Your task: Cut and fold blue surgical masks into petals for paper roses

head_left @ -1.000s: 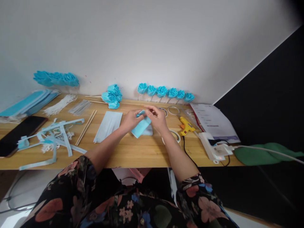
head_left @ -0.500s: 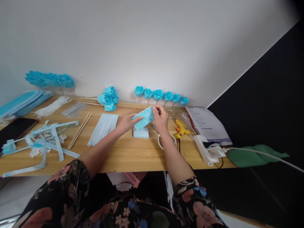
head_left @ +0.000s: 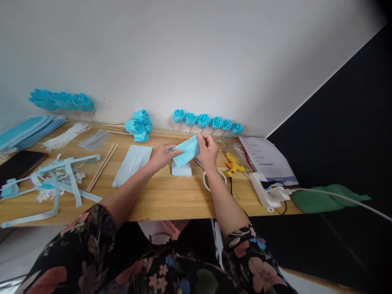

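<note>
Both hands hold one light blue piece of mask fabric [head_left: 187, 150] a little above the wooden table [head_left: 165, 198]. My left hand [head_left: 163, 155] pinches its lower left corner. My right hand [head_left: 208, 151] pinches its upper right edge. Under the lifted piece a small stack of cut blue pieces [head_left: 181, 170] lies on the table. An unfolded blue face mask [head_left: 132, 164] lies flat to the left of my left hand.
Blue fabric roses [head_left: 207, 121] line the wall, with a bunch [head_left: 138, 124] further left. A yellow glue gun [head_left: 234, 165], a white power strip [head_left: 267, 193], papers [head_left: 266, 159], tape rings [head_left: 213, 180], wooden sticks [head_left: 102, 165], cut mask strips [head_left: 55, 181], a phone [head_left: 18, 162] lie around.
My hands lifted the blue piece off the small stack and spread it between them. The view shifted slightly.
</note>
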Tool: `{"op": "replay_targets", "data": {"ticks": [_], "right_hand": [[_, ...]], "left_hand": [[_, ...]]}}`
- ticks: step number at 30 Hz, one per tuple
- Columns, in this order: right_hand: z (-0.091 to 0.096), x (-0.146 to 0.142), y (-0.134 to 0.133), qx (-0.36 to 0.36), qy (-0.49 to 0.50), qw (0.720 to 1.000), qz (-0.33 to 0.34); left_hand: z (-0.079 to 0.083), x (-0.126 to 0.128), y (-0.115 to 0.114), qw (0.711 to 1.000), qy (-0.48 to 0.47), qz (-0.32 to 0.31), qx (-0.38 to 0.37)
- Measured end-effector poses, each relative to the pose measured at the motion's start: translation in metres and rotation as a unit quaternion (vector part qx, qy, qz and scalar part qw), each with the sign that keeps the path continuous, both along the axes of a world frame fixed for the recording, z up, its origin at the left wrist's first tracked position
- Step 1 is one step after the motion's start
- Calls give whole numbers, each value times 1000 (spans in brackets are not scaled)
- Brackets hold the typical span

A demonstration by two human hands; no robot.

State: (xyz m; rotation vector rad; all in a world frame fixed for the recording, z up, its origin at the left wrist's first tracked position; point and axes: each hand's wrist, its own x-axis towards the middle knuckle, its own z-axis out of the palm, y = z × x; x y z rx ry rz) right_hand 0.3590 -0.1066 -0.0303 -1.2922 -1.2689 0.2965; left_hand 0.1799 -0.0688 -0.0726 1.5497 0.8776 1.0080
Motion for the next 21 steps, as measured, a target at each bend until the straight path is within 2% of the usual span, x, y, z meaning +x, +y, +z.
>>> {"op": "replay_targets", "data": {"ticks": [4, 8, 13, 15, 17, 21], "right_hand": [[-2, 2, 1, 18, -10, 1000, 2], [-6, 3, -1, 25, -72, 997, 2], [-11, -5, -6, 66, -194, 977, 62], [-12, -10, -8, 81, -226, 967, 90], [-12, -13, -9, 86, -236, 963, 102], [-11, -17, -10, 71, -225, 965, 112]], "left_hand": [[3, -1, -2, 1000, 4, -10, 1], [8, -1, -3, 999, 41, -18, 28], [22, -1, -8, 979, 61, 42, 189], [27, -1, -11, 970, 58, 52, 229], [31, -1, -14, 971, 71, 35, 227], [31, -2, -16, 983, 87, -2, 160]]}}
